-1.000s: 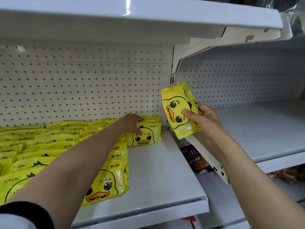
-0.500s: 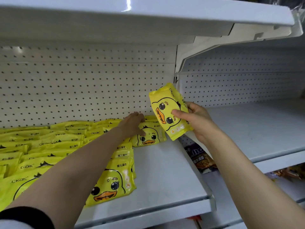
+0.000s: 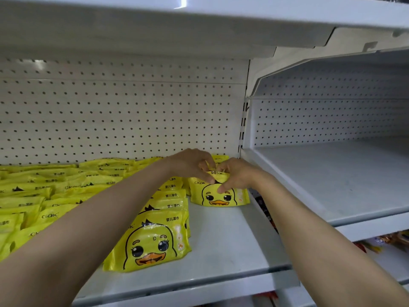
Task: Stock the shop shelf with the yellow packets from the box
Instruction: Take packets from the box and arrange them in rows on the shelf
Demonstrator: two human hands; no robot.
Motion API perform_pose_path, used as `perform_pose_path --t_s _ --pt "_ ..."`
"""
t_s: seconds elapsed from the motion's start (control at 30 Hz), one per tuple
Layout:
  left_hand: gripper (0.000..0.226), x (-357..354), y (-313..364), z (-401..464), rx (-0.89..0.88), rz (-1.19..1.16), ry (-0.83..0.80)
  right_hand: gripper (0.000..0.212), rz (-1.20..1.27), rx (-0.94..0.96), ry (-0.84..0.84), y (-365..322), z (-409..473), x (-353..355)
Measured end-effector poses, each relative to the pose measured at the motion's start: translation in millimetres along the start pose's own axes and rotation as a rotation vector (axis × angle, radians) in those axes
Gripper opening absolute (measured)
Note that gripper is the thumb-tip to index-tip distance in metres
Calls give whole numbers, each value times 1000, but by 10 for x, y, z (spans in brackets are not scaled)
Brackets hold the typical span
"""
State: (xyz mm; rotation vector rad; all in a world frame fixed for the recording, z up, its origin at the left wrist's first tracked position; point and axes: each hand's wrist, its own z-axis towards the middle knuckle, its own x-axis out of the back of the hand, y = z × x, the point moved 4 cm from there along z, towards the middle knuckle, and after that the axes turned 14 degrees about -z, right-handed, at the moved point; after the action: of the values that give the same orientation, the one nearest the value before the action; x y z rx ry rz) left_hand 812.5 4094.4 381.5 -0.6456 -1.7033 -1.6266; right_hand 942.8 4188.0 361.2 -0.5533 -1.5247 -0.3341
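Note:
Both my hands meet at the back right of the white shelf (image 3: 223,244). My left hand (image 3: 190,165) and my right hand (image 3: 238,177) pinch the top of a yellow duck packet (image 3: 218,176) that sits low between them, over the rear stack. Just below stands the front packet of that stack (image 3: 219,196), duck face showing. Rows of yellow duck packets (image 3: 55,191) fill the shelf's left and middle, and the nearest one (image 3: 152,238) lies face up. The box is out of view.
A white pegboard back wall (image 3: 121,111) rises behind the packets. An upright post (image 3: 243,127) divides this bay from the bare white shelf (image 3: 332,178) on the right. Another shelf (image 3: 199,16) hangs overhead. Other goods (image 3: 389,239) show on a lower shelf at right.
My right hand has carried the packet down and left from mid-air to the rear stack. My left hand has lifted off the stack and taken hold of the packet's top as well.

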Motion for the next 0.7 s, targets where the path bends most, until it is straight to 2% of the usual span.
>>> perform_pose_path --t_s 0.07,0.13,0.23,0.37,0.53,0.7 --pt "55 -70 -127 25 44 96 4 56 37 9 11 -14 94 -62" --pt "56 -84 -205 36 62 168 41 62 43 18 28 -16 175 -106" --pt "59 -48 -300 55 112 201 99 70 28 -12 124 8 239 -132" --pt "62 -29 -394 66 175 208 194 70 -34 -8 216 28 267 -176" --pt "64 -57 -372 49 174 315 293 87 -119 -7 229 50 241 -304" --pt "62 -83 -304 18 237 397 394 80 -271 -62 343 42 183 -383"
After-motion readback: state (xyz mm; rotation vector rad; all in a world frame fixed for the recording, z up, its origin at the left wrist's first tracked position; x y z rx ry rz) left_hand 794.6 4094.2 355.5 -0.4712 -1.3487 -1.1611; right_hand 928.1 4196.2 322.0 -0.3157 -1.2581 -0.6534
